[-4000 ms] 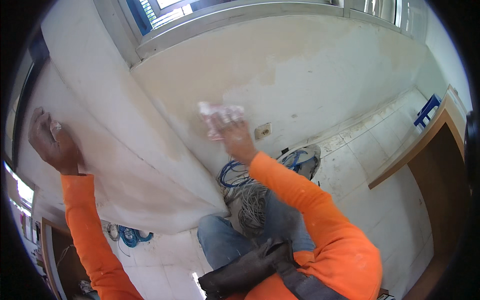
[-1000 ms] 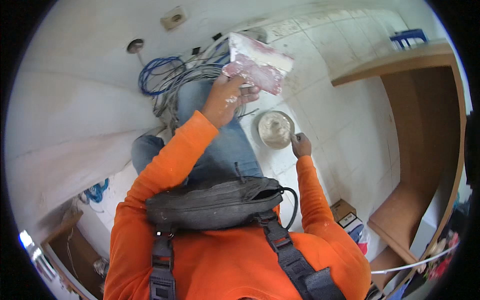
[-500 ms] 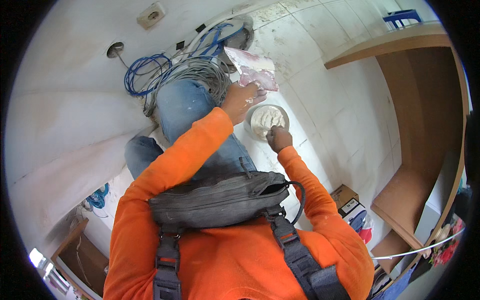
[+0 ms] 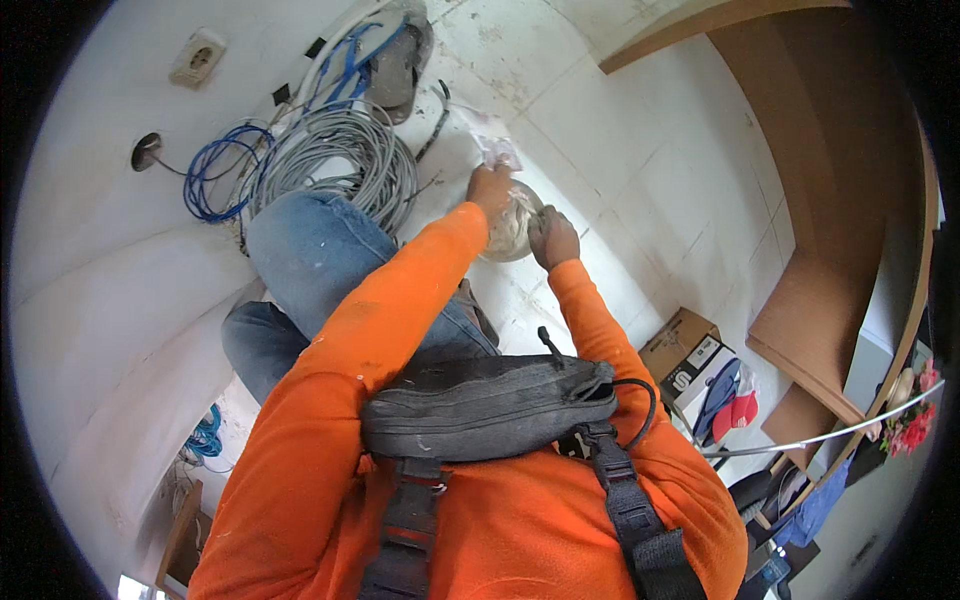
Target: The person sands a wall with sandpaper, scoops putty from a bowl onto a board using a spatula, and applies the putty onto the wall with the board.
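Note:
A bowl [image 4: 503, 250] of soft white paste [image 4: 519, 214] stands on the pale floor in front of me. My left hand [image 4: 489, 191], at its left edge, is closed on a wide putty knife [image 4: 501, 153], whose blade has white and pinkish smears and is partly blurred. Against the bowl's right edge, my right hand [image 4: 554, 239] is closed, fingers curled towards the paste. What it grips is hidden; I cannot tell whether it is the rim or a small tool.
Coils of grey cable [image 4: 345, 165] and blue cable [image 4: 215, 175] lie by the wall on the left, near a socket [image 4: 198, 58]. An open wooden cabinet [image 4: 810, 310] is on the right. Boxes [image 4: 680, 345] and a red cap [image 4: 735, 415] sit at lower right.
My left hand has brought the putty knife down and in, from beyond the bowl to its edge. My right hand has shifted from over the paste to the bowl's right rim. The view has turned slightly.

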Available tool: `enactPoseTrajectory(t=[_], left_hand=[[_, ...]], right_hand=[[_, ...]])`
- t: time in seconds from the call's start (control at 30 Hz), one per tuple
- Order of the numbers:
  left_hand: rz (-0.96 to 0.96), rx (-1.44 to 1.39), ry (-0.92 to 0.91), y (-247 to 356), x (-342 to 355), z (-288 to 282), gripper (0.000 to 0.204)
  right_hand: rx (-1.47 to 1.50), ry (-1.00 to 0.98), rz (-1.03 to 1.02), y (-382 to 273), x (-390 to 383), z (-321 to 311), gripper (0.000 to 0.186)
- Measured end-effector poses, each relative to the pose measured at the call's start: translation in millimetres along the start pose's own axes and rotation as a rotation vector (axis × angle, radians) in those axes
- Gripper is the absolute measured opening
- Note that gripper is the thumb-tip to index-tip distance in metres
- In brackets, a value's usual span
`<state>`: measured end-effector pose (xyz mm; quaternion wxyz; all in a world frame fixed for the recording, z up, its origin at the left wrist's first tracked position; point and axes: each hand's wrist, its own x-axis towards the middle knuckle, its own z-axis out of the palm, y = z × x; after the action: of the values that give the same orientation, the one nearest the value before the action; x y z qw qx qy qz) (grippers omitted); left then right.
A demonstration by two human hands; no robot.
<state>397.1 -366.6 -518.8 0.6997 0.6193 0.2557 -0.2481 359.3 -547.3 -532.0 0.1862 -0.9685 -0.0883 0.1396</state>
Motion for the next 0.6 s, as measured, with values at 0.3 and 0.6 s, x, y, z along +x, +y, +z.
enactPoseTrajectory(t=[0.3, 0.6], left_hand=[[0.051, 0.307, 0.382, -26.3, -7.6, -9.8, 0.050], [0.099, 0.376, 0.118, -29.3, -1.8, -7.5, 0.060]], right_hand=[[-0.004, -0.158, -0.018, -7.5, -33.5, 13.1, 0.026], [0.020, -0.102, 0.042, -12.2, -66.1, 30.6, 0.023]])
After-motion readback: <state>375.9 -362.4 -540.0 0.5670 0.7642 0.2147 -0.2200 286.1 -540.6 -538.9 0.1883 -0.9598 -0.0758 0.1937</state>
